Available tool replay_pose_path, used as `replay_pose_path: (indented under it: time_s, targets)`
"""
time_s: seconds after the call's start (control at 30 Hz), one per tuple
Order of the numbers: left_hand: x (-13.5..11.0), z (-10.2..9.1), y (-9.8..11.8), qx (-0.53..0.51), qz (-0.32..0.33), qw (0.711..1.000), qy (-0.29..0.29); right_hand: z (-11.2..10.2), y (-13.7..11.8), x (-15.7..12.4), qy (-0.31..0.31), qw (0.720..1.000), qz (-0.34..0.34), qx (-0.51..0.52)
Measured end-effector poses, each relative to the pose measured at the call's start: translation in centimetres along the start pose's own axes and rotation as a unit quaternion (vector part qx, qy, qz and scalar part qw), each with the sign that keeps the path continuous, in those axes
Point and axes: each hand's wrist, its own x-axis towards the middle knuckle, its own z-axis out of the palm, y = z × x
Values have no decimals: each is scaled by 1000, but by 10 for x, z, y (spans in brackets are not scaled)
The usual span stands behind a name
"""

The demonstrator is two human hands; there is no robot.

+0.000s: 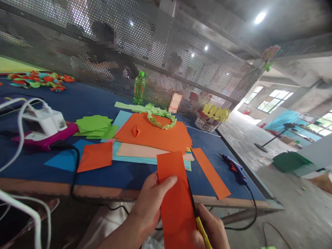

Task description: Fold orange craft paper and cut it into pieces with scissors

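In hands, orange strip; long axis points away, toward orange sheets.

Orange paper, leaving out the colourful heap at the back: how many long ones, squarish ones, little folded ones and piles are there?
Long ones: 2, a held strip in the left hand and a loose strip
Squarish sheet: 1
Little folded piece: 1
Pile: 1, its sheets too close together to count
Total: 5
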Motion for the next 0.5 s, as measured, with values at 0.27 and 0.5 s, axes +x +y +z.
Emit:
replay_pose_path:
  time_s: [0.27,0.5]
  targets:
    - [0,1,1,0,1,1000,-5,-1,7,1,4,1000,-8,-24]
    - [2,-1,0,8,0,1000,-17,2,17,-3,24,999,-7,-21]
